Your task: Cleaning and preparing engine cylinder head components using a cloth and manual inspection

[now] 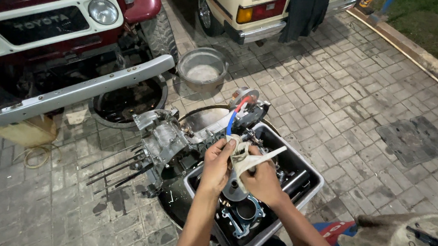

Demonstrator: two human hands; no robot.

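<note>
Head view: both hands over a grey tub (309, 188) on brick paving. Left hand (218, 164), fingers curled shut on a dirty rag (245, 157), thumb pressed at its top. Right hand (262, 181), fingers closed on the same rag and a round metal part (234, 190) just below them. Engine case (165, 141) just left of the fingers, studs pointing left. Gasket (241, 216) in the tub beneath the wrists. Red car bumper (80, 92) farther left.

Dirty white rag (249, 157) wraps round metal part (234, 188).
</note>
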